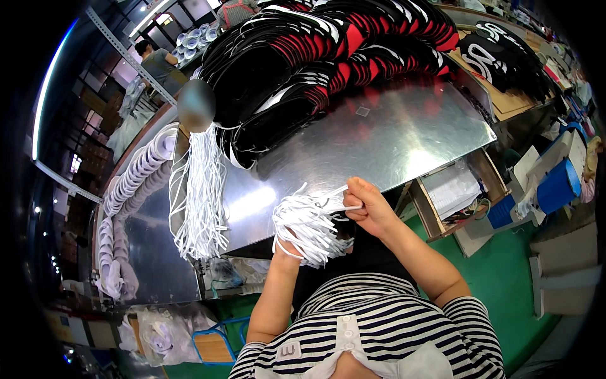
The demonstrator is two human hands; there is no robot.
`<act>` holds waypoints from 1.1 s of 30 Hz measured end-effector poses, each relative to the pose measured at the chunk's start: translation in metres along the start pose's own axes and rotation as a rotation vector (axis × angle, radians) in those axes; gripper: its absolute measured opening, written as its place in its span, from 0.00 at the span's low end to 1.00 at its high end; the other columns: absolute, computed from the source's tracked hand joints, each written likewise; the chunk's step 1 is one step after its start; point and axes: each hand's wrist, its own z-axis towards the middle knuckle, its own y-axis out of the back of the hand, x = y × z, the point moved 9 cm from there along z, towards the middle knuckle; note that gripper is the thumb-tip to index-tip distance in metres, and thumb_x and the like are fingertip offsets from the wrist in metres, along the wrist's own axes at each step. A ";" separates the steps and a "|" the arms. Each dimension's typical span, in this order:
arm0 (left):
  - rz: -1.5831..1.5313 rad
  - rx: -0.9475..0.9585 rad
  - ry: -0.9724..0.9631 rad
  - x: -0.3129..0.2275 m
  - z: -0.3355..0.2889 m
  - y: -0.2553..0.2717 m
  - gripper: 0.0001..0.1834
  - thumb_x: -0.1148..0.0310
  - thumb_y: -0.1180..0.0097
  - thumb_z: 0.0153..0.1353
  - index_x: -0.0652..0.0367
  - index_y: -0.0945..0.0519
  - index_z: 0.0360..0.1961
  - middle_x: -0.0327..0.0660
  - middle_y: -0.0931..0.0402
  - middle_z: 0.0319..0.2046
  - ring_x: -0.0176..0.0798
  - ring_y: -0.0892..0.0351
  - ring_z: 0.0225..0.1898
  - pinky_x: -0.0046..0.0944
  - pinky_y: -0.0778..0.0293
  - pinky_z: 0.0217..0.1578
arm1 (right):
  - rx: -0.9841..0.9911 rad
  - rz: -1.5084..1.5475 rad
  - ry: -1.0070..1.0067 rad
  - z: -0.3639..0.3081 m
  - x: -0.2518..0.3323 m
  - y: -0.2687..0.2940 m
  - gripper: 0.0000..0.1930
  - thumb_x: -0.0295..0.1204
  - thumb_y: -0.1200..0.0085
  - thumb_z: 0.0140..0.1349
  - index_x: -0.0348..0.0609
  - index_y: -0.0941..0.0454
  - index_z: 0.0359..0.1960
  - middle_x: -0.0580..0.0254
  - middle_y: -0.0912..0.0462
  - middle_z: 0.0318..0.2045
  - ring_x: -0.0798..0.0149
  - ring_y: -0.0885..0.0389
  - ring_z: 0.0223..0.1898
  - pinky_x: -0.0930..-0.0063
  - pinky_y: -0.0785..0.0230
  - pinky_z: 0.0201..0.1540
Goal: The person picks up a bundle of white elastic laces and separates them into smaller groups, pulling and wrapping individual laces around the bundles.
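One sheaf of white cords (309,226), mid-frame

Our left hand (288,248) meets the sheaf's lower left, below centre; cords hide its fingers, so we cannot tell its grip. Our right hand (370,206), right of centre, pinches a few cords. Beyond, we see the metal table (385,142), a second white bundle (203,189) left of centre, black-and-red pieces (391,24) along the top.

Bright glare on the metal tabletop (379,136), dim left background, fisheye curvature near black corners
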 end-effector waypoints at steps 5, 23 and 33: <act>0.253 0.040 -0.080 -0.001 0.002 -0.013 0.14 0.59 0.51 0.65 0.58 0.25 0.42 0.42 0.22 0.36 0.40 0.22 0.36 0.41 0.21 0.37 | -0.017 -0.121 -0.009 -0.002 0.002 -0.006 0.10 0.38 0.51 0.68 0.45 0.28 0.35 0.77 0.38 0.14 0.82 0.46 0.13 0.86 0.57 0.15; 0.040 -0.044 0.003 0.017 0.004 -0.020 0.17 0.61 0.46 0.62 0.60 0.26 0.47 0.44 0.22 0.43 0.40 0.21 0.42 0.39 0.20 0.42 | -0.191 -1.138 0.318 -0.006 0.023 -0.017 0.10 0.31 0.42 0.58 0.42 0.18 0.40 0.64 0.18 0.27 0.72 0.23 0.25 0.80 0.32 0.30; 0.194 0.004 0.025 0.018 0.000 -0.021 0.14 0.67 0.49 0.64 0.61 0.25 0.48 0.41 0.21 0.37 0.35 0.20 0.35 0.33 0.21 0.32 | 0.006 -1.191 0.013 -0.020 0.018 -0.015 0.10 0.30 0.47 0.62 0.37 0.19 0.38 0.63 0.18 0.24 0.74 0.23 0.20 0.80 0.32 0.27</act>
